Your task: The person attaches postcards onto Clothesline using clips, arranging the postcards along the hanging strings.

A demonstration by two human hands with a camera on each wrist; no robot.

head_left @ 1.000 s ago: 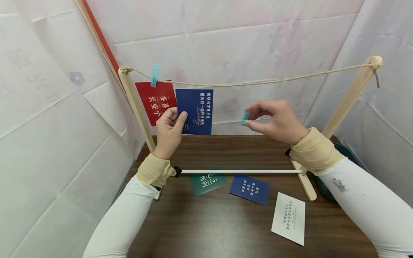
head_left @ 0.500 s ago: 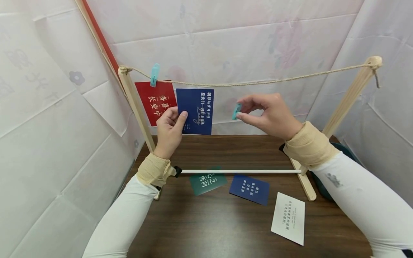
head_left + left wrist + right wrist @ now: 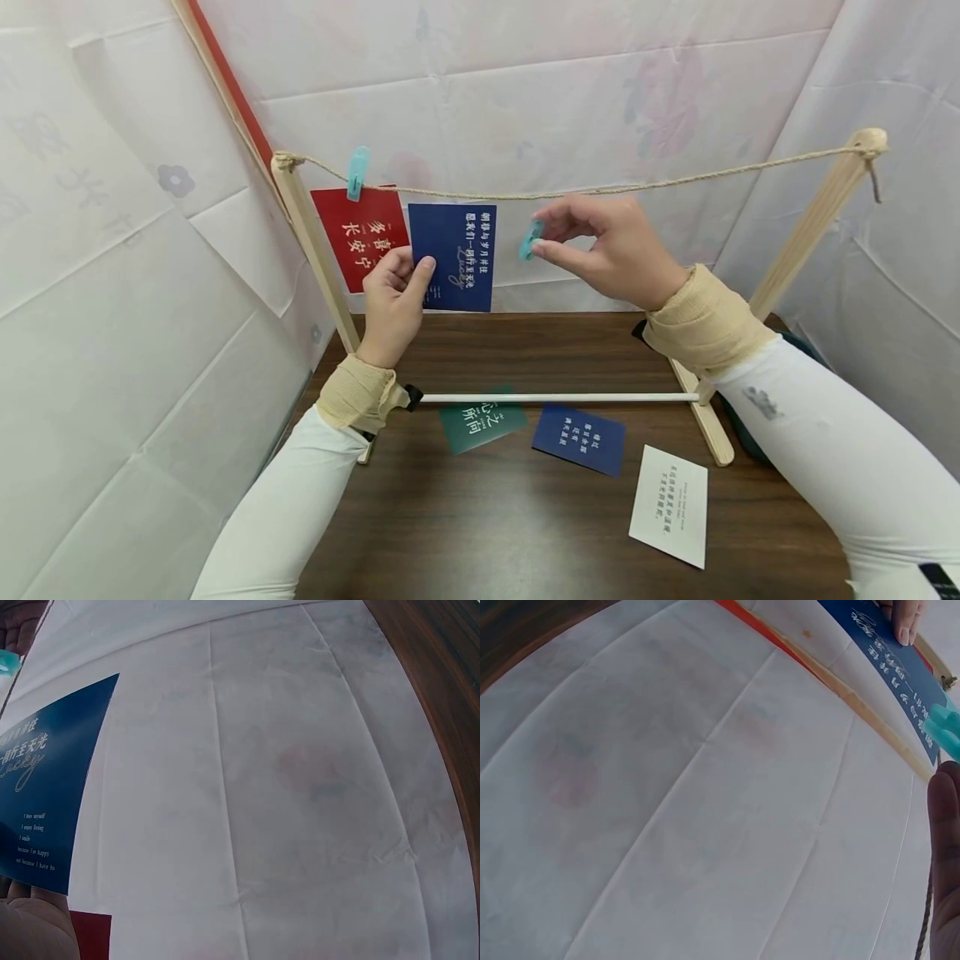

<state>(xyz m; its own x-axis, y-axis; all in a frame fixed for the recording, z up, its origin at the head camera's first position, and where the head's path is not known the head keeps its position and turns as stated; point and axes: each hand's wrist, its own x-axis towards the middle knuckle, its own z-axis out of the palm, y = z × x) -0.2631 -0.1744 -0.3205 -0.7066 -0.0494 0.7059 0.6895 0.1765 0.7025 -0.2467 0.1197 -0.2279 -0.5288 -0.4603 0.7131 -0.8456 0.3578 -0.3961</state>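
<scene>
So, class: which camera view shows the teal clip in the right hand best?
The head view: the teal clip shows whole, pinched in the right hand below the string. The right wrist view catches only an edge; the left wrist view shows just a teal sliver.

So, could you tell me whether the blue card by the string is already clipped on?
Not yet. The left hand holds the blue card below the string, while the right hand pinches the teal clip apart from both.
</scene>
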